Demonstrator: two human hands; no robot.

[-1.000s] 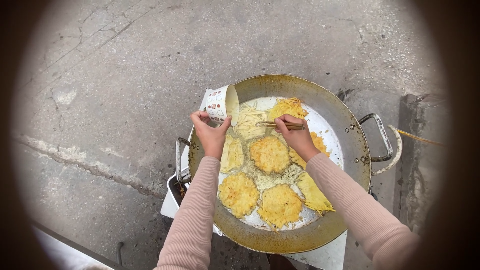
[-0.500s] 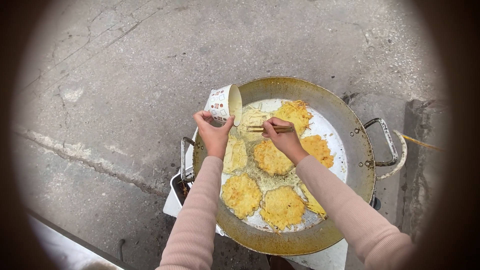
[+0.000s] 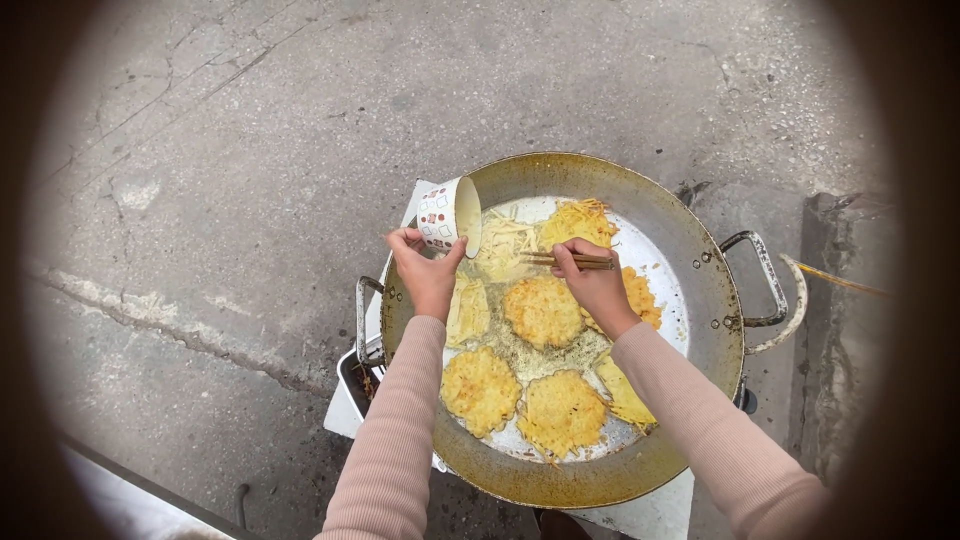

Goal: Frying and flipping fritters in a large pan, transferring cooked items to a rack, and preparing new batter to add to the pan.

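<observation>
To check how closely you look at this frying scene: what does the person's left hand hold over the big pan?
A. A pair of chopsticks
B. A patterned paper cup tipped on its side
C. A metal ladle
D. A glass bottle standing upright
B: the left hand grips a patterned paper cup tipped sideways over pale shreds in the pan, while the chopsticks are in the right hand.
</observation>
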